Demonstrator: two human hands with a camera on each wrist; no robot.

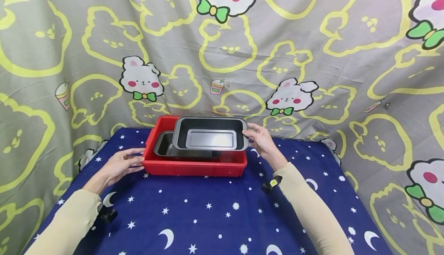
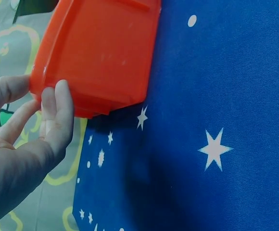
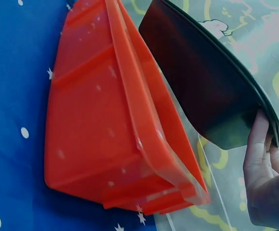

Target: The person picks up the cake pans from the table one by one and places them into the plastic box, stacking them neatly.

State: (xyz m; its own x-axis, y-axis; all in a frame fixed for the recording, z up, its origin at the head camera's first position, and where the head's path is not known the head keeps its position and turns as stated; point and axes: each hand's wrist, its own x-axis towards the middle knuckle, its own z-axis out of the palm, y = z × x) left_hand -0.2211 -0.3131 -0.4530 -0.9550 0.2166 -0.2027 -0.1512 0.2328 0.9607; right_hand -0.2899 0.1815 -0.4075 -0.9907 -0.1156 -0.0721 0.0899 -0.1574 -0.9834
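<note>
My right hand pinches the right end rim of a dark metal loaf pan. The pan is raised over a red plastic bin and tilted so its inside faces me. In the right wrist view, the pan's dark underside shows, with fingers against its end. A second dark loaf pan lies inside the bin, partly hidden behind the raised one. My left hand touches the bin's left end with extended fingertips, right at the rim, as the left wrist view also shows.
The bin stands toward the back of a table covered by a dark blue cloth with white stars and moons. Behind and on both sides hangs a grey curtain with cartoon animals. A small dark wrist camera sits at the left cuff.
</note>
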